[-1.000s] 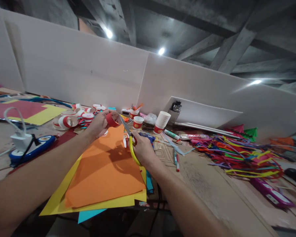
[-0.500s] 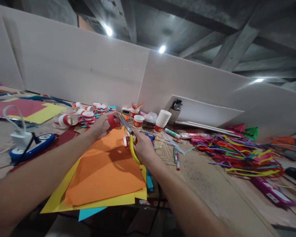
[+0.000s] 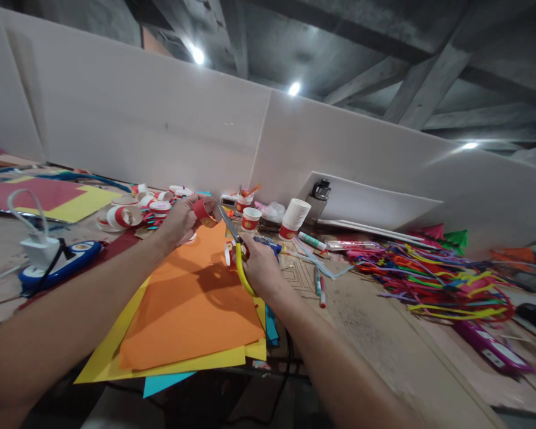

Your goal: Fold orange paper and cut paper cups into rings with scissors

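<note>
Between the fingers of my left hand is a red paper cup piece, curved like a ring. My right hand grips yellow-handled scissors, their blades pointing up and left, close to the right edge of the cup piece. Whether the blades touch it I cannot tell. Below both hands lies a stack of orange paper over yellow sheets. A small white and red scrap sits on the paper beside the scissors. Behind the blades stands a red and white paper cup.
A stack of paper cups and a dark-capped bottle stand at the back. Cut cup rings crowd the left rear. Colourful pipe cleaners spread at right. A blue power strip lies left, markers on the cardboard.
The cup piece in my left hand has turned and shifted slightly left, away from the scissors. My right hand and the scissors stay almost in place.
</note>
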### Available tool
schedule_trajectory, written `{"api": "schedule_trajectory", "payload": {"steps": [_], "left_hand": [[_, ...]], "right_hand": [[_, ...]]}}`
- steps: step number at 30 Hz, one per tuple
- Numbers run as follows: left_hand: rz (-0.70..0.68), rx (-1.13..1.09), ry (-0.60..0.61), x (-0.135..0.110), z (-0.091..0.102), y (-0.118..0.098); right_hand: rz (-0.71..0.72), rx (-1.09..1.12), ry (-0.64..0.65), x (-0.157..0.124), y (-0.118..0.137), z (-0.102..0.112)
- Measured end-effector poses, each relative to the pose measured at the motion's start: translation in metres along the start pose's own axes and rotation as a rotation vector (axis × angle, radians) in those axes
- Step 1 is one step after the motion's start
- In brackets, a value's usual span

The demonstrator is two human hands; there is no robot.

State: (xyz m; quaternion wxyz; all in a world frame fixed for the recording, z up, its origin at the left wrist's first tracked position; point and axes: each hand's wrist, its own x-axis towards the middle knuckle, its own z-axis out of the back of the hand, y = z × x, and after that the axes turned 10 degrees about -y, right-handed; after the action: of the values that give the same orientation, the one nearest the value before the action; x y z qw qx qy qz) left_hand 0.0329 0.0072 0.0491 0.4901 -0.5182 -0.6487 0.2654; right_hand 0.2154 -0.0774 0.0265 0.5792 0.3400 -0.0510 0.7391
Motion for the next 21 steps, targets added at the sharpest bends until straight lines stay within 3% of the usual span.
{"api": "schedule_trajectory", "payload": {"steps": [8, 11, 16, 21], "left_hand": [[0.053, -0.029, 0.078, -0.009, -0.01, 0.004], [0.046, -0.005, 0.09, -0.007, -0.007, 0.007], [-0.005, -0.013, 0.218, -0.001, 0.001, 0.01], [0.065, -0.004, 0.241, 0.003, 0.006, 0.009]], "right_hand": [[0.034, -0.012, -0.048, 0.0, -0.003, -0.004], [0.036, -0.027, -0.035, 0.0, -0.001, -0.001], [0.036, -0.036, -0.028, 0.0, 0.002, 0.002], [0.023, -0.059, -0.022, 0.0, 0.002, 0.003]]}}
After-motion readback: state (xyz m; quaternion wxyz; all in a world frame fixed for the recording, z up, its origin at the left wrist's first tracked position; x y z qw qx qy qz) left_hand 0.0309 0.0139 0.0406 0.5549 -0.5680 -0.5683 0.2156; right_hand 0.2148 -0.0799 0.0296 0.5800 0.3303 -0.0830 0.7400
